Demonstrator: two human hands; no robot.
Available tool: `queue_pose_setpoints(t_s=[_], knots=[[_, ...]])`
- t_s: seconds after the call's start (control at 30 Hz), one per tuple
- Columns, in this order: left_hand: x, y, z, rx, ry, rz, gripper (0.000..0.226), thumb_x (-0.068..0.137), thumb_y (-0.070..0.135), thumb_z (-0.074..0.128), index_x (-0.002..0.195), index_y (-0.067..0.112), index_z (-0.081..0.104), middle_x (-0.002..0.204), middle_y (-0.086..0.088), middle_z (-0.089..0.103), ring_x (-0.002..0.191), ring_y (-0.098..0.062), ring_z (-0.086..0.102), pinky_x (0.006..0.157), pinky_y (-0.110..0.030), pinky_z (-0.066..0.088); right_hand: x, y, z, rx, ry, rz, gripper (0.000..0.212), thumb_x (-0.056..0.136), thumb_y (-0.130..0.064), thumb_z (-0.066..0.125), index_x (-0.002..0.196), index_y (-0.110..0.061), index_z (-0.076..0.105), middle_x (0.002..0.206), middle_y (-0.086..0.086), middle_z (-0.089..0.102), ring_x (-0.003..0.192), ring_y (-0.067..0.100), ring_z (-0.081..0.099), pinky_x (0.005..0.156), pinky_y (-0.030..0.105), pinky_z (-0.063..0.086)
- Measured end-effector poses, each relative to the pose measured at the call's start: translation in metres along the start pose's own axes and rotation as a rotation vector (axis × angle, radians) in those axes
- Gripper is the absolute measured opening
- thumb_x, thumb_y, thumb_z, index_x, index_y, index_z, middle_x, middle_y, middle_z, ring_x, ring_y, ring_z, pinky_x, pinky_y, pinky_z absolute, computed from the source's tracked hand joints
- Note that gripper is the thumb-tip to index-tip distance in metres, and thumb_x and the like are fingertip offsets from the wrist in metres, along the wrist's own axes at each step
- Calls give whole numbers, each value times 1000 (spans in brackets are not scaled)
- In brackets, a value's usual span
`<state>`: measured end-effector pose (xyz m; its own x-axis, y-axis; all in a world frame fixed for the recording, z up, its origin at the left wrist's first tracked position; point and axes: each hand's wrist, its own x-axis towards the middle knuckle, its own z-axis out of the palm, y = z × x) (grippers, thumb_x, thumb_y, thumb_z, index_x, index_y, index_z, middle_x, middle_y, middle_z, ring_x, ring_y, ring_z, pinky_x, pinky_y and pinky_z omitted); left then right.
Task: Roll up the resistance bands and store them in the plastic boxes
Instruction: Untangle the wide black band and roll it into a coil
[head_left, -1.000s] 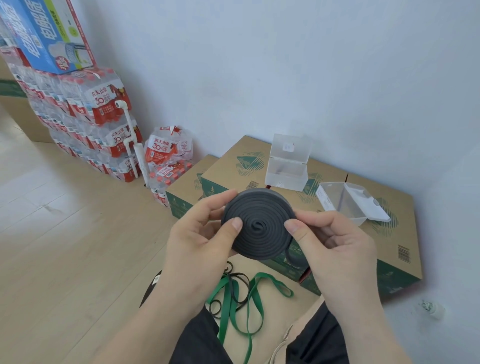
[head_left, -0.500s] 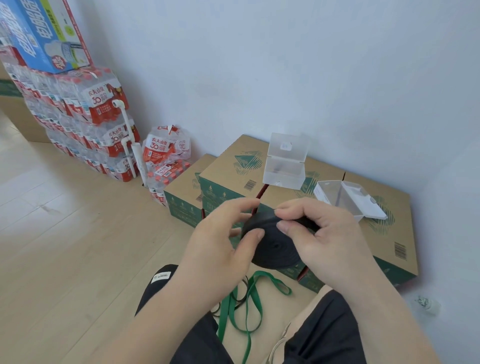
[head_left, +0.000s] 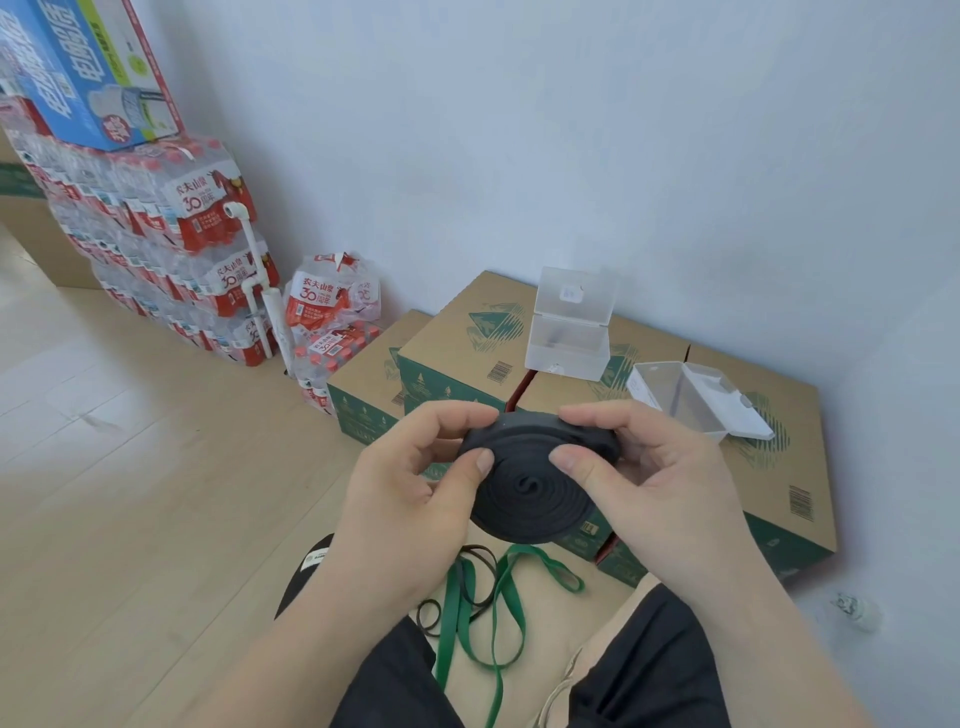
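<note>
While both hands — left hand (head_left: 410, 499), right hand (head_left: 660, 493) — pinch it, the matte black band (head_left: 530, 483) forms a flat spiral.

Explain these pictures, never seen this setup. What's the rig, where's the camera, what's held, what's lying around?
There is no machine here: the grips are a person's two bare hands. The one camera sits on their head and looks forward and down, so you see their own arms and lap.

The left grip and right grip pinch a black band from either side, between thumbs and fingers. It is wound into a flat coil.

Below the hands, a green band lies loose, tangled with a few thin dark bands.

Ahead, cartons stand against the wall. On them sit two clear plastic boxes with their lids open, the left box and the right box. Water packs are stacked at far left.
</note>
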<state>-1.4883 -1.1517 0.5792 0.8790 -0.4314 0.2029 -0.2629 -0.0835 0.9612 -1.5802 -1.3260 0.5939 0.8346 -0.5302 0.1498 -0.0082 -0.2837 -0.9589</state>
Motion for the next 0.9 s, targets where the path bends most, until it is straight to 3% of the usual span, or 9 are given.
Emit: queue_pose_setpoints(t_s=[0.1,0.23,0.33,0.53,0.73,0.8,0.9], knots=[[-1,-1,4,-66,43,-23,35,93,-2,70,104,31,74,98,14,77,94,-8,71,78,-17,57,-1,0,1,-64,13,-28,30,84,-17,83,102,-39,74,103,-18,78,97,4,72,86,25,57],[-1,-3,9,-138,46,-94,34,93,-1,70,101,32,75,97,11,79,93,-10,73,81,-25,58,-1,4,1,-63,61,-28,23,83,-18,83,91,-35,69,101,-20,77,94,5,72,85,27,56],[0,-2,11,-145,49,-98,33,93,0,70,101,32,75,97,11,79,93,-10,74,82,-27,59,0,6,-2,-76,100,-31,20,82,-20,84,88,-35,73,101,-21,76,86,6,71,75,19,56],[8,-1,19,-194,58,-127,35,94,-1,69,98,33,76,95,9,80,91,-11,74,79,-27,58,5,2,-5,-111,107,-33,17,86,-18,80,91,-33,72,90,-24,76,87,-1,71,74,8,52],[40,-5,33,-166,50,-173,31,95,2,69,95,32,77,91,11,79,89,-8,74,74,-20,58,28,14,-11,-196,83,50,10,89,-30,77,89,-34,68,92,-20,76,87,3,71,80,24,59],[62,-10,42,-158,41,-189,29,95,2,68,96,30,76,90,12,79,86,-6,74,72,-18,58,45,18,-15,-218,47,62,12,91,-30,76,91,-37,66,95,-20,74,89,3,71,82,24,58],[105,-19,60,-138,-12,-198,27,95,3,68,98,29,76,92,12,79,85,-5,74,73,-19,57,91,37,-22,-247,69,81,10,95,-25,71,92,-32,65,92,-11,75,90,10,71,86,36,59]])
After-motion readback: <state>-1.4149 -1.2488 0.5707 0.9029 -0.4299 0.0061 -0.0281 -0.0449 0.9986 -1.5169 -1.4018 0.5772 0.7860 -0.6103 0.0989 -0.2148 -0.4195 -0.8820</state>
